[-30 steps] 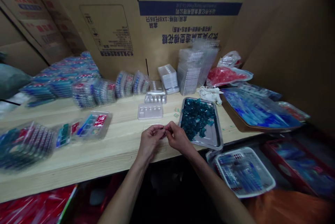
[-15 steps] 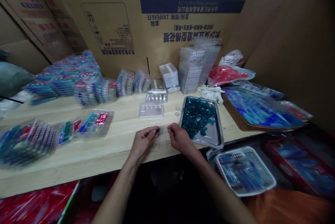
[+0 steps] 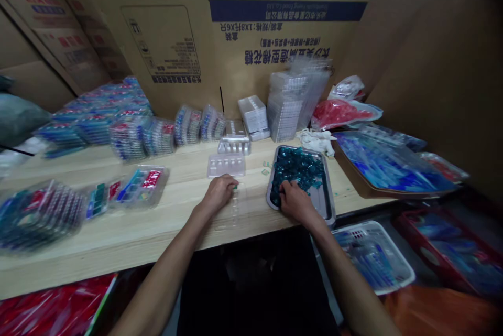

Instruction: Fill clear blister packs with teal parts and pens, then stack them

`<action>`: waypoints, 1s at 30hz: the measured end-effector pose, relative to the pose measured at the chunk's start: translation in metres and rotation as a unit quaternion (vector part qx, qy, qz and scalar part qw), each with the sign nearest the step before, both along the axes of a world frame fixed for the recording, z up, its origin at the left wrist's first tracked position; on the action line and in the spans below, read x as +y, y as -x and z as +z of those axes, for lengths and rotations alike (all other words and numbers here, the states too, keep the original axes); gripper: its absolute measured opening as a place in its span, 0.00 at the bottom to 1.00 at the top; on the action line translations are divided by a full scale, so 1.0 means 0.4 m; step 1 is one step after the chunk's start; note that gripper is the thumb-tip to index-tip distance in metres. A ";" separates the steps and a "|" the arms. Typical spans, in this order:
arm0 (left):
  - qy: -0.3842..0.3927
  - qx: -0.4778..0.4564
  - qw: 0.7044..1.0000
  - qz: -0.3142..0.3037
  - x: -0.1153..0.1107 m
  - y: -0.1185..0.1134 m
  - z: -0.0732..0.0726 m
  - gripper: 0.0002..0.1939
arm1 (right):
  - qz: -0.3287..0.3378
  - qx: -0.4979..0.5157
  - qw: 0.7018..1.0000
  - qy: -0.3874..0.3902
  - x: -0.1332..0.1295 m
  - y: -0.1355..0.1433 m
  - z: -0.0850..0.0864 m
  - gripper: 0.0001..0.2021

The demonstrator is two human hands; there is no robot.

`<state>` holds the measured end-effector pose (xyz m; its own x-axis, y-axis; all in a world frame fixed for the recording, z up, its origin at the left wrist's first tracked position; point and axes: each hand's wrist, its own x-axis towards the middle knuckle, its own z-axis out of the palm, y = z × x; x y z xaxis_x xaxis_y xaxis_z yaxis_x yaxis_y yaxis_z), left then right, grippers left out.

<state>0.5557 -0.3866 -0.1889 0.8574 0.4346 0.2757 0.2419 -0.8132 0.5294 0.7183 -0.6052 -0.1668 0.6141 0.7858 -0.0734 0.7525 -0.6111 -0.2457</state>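
My left hand [image 3: 219, 192] has its fingers pressed together at the upper part of a clear plastic strip [image 3: 236, 210] on the wooden table. A bit of green shows at its fingertips; what exactly they grip is too small to tell. My right hand [image 3: 295, 201] reaches into the metal tray [image 3: 328, 205], fingers closed among the dark teal pieces [image 3: 295, 165]; anything between them is hidden. Behind my left hand lies a clear moulded tray [image 3: 226, 164], with another one [image 3: 234, 144] beyond it.
Filled clear packs [image 3: 143, 184] lie on the left, and more packs [image 3: 129, 137] stand behind. Stacked clear trays [image 3: 286, 105] are at the back. A cardboard tray of blue bags [image 3: 389, 163] is on the right, above a white basket [image 3: 404, 265].
My right hand has moved right, from the clear strip into the metal tray. My left hand has shifted slightly up the strip.
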 end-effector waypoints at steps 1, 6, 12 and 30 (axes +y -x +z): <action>-0.003 0.007 1.000 -0.011 0.001 0.000 -0.004 0.12 | 0.001 0.002 1.000 -0.001 0.000 -0.002 0.002 0.10; -0.012 -0.011 1.000 -0.021 0.005 0.005 -0.027 0.11 | 0.023 -0.019 0.999 0.027 0.007 0.004 0.013 0.18; -0.081 -0.021 0.996 -0.018 -0.020 0.015 -0.063 0.14 | -0.015 -0.013 1.000 0.002 0.026 -0.002 -0.006 0.13; 0.223 -0.155 0.949 0.159 -0.136 0.028 0.011 0.18 | 0.038 0.296 0.845 -0.444 0.095 0.029 0.001 0.12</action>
<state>0.5444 -0.4408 -0.1845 0.5704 0.7910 0.2212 0.2148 -0.4036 0.8894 0.7067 -0.5673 -0.1665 0.6214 0.7283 0.2889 0.3666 0.0557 -0.9287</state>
